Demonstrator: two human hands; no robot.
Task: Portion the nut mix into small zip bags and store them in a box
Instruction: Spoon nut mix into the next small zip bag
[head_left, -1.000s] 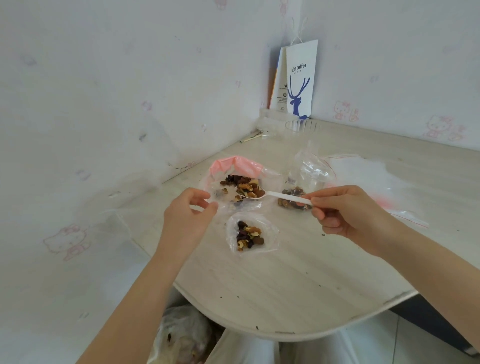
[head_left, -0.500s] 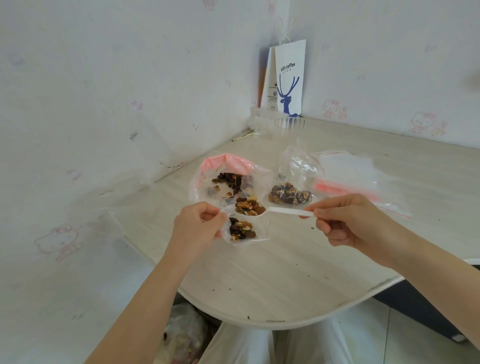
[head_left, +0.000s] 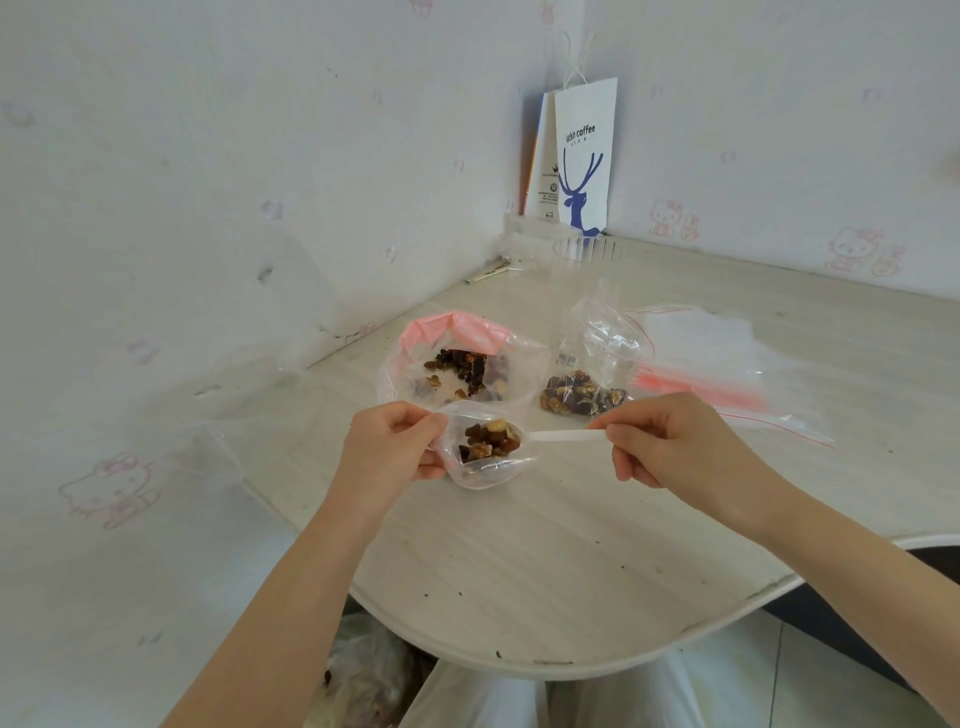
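My left hand (head_left: 392, 447) pinches the rim of a small clear zip bag (head_left: 485, 470) and holds its mouth open just above the table. My right hand (head_left: 670, 441) pinches the handle of a white plastic spoon (head_left: 561, 436). The spoon's bowl sits inside the bag's mouth, heaped with nut mix (head_left: 491, 440). Behind them lies the large clear bag with a pink top (head_left: 457, 332), open, with loose nut mix (head_left: 462, 369) in it. To its right stands another small zip bag (head_left: 587, 384) holding a portion of nuts.
A stack of unused zip bags (head_left: 727, 358) with red seals lies at the right on the pale wooden table (head_left: 571, 561). A clear plastic box (head_left: 566, 249) and a white paper coffee bag (head_left: 584, 156) stand in the far corner. The table's curved edge is near me.
The spoon lifted a load of nuts out of the large bag and came toward me into the small bag. My left hand took hold of the small bag and raised it off the table.
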